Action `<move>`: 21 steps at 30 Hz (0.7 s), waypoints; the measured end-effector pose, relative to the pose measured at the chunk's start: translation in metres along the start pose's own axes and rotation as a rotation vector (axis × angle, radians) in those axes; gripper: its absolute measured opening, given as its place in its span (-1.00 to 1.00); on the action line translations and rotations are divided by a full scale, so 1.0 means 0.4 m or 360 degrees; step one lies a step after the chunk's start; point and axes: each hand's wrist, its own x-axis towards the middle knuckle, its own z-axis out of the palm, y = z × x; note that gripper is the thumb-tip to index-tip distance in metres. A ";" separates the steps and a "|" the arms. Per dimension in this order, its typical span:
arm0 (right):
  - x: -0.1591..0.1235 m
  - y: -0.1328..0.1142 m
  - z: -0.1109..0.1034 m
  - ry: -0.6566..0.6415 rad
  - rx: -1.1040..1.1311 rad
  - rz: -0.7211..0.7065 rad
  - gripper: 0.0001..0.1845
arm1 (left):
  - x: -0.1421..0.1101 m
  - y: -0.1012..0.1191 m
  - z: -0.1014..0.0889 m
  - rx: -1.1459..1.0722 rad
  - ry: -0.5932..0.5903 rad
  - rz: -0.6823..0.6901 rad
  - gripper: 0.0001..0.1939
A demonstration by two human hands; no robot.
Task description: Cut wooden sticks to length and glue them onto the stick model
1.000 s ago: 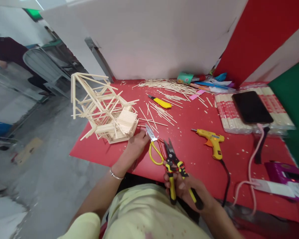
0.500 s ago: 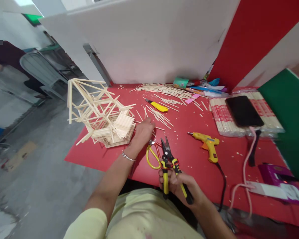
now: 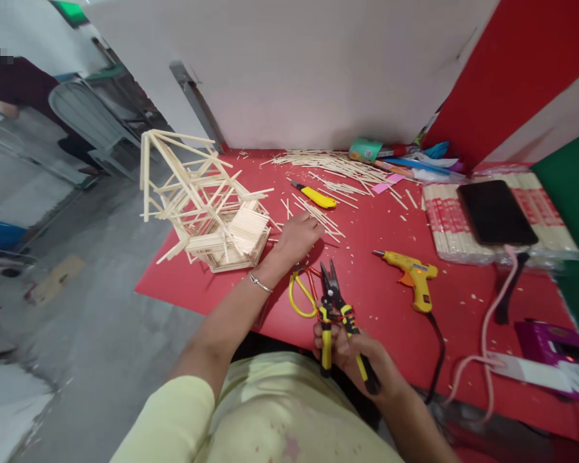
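My left hand (image 3: 300,240) is over the red table, with its fingers curled down beside thin wooden sticks (image 3: 318,215). Its fingertips are hidden, so anything between them cannot be made out. In my right hand (image 3: 350,350) is a pair of tin snips (image 3: 335,308) with yellow and black handles. Its dark jaws are parted and point away from me. Scissors (image 3: 302,297) with yellow and red handles lie just left of the snips. A stick-built structure (image 3: 222,212) stands to the left of my left hand, its tall frame rising from a many-sided base.
A yellow utility knife (image 3: 318,197) lies beyond my left hand, before a heap of sticks (image 3: 328,164). Rightward are a yellow glue gun (image 3: 417,276) with a cord, packed sticks (image 3: 439,222) under a phone (image 3: 498,212), and a pink cable (image 3: 487,321). A person (image 3: 24,83) is at far left.
My left hand has moved right and away from the structure, toward the loose sticks. My right hand still holds the tin snips, jaws parted. The view has shifted slightly.
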 end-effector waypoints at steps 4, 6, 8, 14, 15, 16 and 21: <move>-0.010 -0.007 0.007 0.0129 0.0228 0.0126 -0.82 | -0.095 0.115 -0.111 -0.0420 0.0338 0.0095 -0.64; -0.013 -0.014 0.008 0.0170 0.0205 0.0156 -0.79 | -0.194 0.176 -0.152 -0.0599 0.0307 0.0094 -0.61; -0.012 -0.021 0.009 0.0132 0.0199 0.0225 -0.76 | -0.313 0.215 -0.156 -0.0757 0.0359 -0.0031 -0.62; 0.049 -0.007 0.026 -0.0226 0.0288 0.0760 -0.65 | -0.651 0.181 -0.004 -0.0801 0.0640 -0.1394 -0.80; 0.066 0.002 0.034 -0.0251 0.0272 0.0813 -0.67 | -0.686 0.171 0.021 -0.0780 0.0672 -0.1520 -0.80; 0.083 0.011 0.042 -0.0259 0.0252 0.0853 -0.68 | -0.711 0.164 0.042 -0.0766 0.0684 -0.1574 -0.80; 0.138 0.041 0.079 -0.0180 0.0150 0.0989 -0.68 | -0.736 0.167 0.084 -0.0798 0.0670 -0.1551 -0.76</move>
